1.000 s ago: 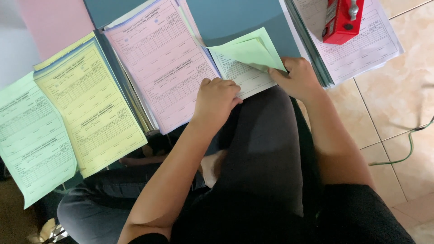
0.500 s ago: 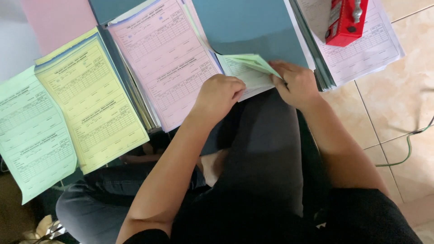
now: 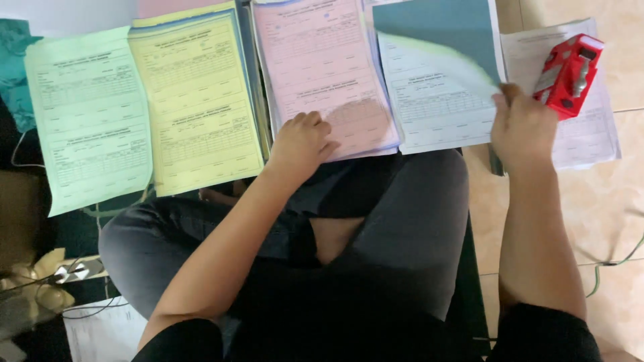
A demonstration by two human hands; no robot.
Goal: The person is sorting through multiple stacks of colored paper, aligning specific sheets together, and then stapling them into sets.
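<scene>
Head camera is looking down at a person sitting cross-legged on the floor (image 3: 624, 201) with stacks of forms laid out in front. Their right hand (image 3: 523, 127) is pinching the edge of a pale green sheet (image 3: 443, 57), which is blurring as it lifts off the white form pile (image 3: 436, 107). Their left hand (image 3: 302, 141) is resting loosely curled on the lower edge of the pink stack (image 3: 322, 67), holding nothing. A red stapler (image 3: 569, 67) is lying just beside the right hand. To do this well, probably the lifted sheet needs peeling singly while the left hand is pinning its pile flat.
</scene>
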